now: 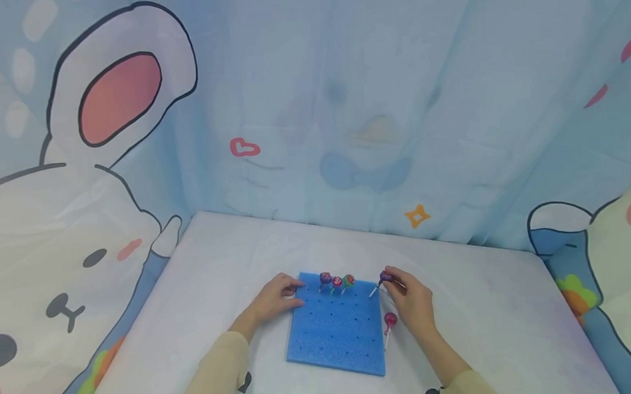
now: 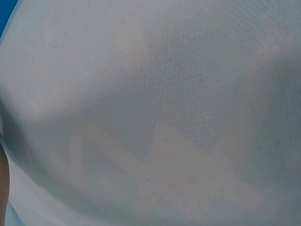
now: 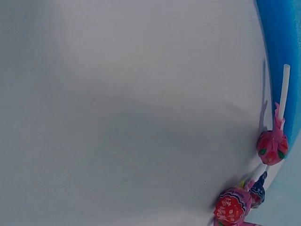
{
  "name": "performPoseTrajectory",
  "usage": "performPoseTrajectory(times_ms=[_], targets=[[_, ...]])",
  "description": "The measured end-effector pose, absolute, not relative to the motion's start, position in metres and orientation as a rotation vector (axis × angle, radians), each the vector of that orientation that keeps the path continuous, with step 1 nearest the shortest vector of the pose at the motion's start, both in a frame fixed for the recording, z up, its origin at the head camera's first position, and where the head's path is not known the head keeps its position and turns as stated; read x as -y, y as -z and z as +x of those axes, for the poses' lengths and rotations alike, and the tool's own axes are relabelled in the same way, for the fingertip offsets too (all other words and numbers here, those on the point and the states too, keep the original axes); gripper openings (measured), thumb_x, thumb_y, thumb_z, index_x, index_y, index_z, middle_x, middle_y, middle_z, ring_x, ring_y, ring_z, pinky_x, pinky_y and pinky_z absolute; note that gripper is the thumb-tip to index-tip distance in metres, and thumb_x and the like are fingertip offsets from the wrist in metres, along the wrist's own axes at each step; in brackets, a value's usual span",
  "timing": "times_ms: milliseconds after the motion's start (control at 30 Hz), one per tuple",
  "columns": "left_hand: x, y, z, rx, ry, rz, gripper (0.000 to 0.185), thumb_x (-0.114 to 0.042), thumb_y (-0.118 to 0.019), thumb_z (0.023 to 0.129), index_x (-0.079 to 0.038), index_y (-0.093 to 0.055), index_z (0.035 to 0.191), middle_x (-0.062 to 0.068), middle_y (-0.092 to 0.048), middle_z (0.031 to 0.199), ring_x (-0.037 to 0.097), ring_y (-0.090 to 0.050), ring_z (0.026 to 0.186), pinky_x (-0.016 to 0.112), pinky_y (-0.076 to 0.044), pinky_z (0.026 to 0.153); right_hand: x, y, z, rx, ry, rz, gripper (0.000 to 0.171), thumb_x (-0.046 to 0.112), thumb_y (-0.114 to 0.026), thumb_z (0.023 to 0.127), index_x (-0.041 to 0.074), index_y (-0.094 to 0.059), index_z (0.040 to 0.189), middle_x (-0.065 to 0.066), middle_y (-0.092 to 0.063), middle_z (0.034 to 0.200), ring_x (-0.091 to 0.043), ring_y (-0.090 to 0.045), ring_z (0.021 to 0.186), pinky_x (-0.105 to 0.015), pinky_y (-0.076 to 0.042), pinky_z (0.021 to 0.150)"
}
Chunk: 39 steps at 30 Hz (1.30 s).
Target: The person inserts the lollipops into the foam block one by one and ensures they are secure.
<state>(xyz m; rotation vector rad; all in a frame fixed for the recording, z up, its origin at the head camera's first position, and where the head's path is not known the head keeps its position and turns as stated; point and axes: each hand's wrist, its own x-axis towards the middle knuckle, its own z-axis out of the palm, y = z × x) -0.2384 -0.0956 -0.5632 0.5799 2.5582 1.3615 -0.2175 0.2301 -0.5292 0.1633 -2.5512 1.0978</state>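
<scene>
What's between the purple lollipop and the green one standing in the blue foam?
A red lollipop stands between them, as the head view shows.

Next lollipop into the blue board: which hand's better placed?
Right, likely. The right hand pinches the purple lollipop, its stick near the far right corner of the blue board. The left hand rests at the board's left edge.
</scene>
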Motion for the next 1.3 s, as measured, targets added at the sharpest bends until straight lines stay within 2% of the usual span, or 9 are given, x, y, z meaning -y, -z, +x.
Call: performPoseTrajectory(times_ms=[100,200,433,667,1000,1300], targets=[[0.095,0.564,-0.238,-2.549,-1.371,0.589,0.042,-0.022,-0.072,0.09,-0.007,-0.06,0.128,0.008,-0.055,0.118,0.025,-0.059,0.113,0.037,-0.049,0.101,-0.237,0.548,-0.226,2.534,-1.052,0.219,0.038,0.003,-0.07,0.089,0.007,-0.063,0.126,-0.014,-0.067,0.12,-0.029,-0.066,0.108,-0.034,-0.055,0.086],[0.094,0.565,-0.238,-2.539,-1.381,0.584,0.042,-0.022,-0.072,0.09,-0.008,-0.06,0.128,0.007,-0.055,0.119,0.023,-0.059,0.113,0.035,-0.049,0.101,-0.237,0.551,-0.226,2.553,-1.029,0.213,0.039,0.002,-0.069,0.089,0.007,-0.062,0.127,-0.014,-0.066,0.122,-0.029,-0.065,0.11,-0.038,-0.056,0.085],[0.094,0.564,-0.238,-2.53,-1.402,0.593,0.042,-0.02,-0.072,0.09,-0.006,-0.06,0.128,0.008,-0.055,0.119,0.024,-0.059,0.115,0.035,-0.048,0.102,-0.228,0.533,-0.217,2.594,-1.041,0.191,0.038,-0.002,-0.07,0.088,0.003,-0.063,0.124,-0.016,-0.066,0.122,-0.03,-0.065,0.11,-0.038,-0.054,0.089],[0.094,0.564,-0.238,-2.548,-1.367,0.59,0.043,-0.021,-0.073,0.09,-0.007,-0.06,0.128,0.007,-0.055,0.12,0.024,-0.059,0.115,0.035,-0.049,0.102,-0.228,0.535,-0.216,2.617,-1.066,0.193,0.037,0.0,-0.069,0.089,0.005,-0.063,0.125,-0.014,-0.065,0.123,-0.029,-0.065,0.111,-0.037,-0.055,0.089],[0.094,0.564,-0.238,-2.54,-1.394,0.583,0.042,-0.022,-0.072,0.09,-0.008,-0.061,0.128,0.007,-0.056,0.121,0.024,-0.059,0.115,0.036,-0.048,0.102,-0.229,0.541,-0.214,2.68,-1.11,0.102,0.035,0.007,-0.068,0.092,0.007,-0.063,0.127,-0.013,-0.066,0.124,-0.029,-0.064,0.113,-0.04,-0.054,0.092],[0.096,0.568,-0.24,-2.554,-1.385,0.601,0.043,-0.023,-0.073,0.089,-0.007,-0.061,0.127,0.007,-0.056,0.119,0.024,-0.06,0.114,0.034,-0.049,0.101,-0.231,0.542,-0.215,2.688,-1.149,0.076,0.035,0.008,-0.068,0.092,0.007,-0.064,0.127,-0.013,-0.066,0.124,-0.028,-0.064,0.114,-0.038,-0.054,0.092]])
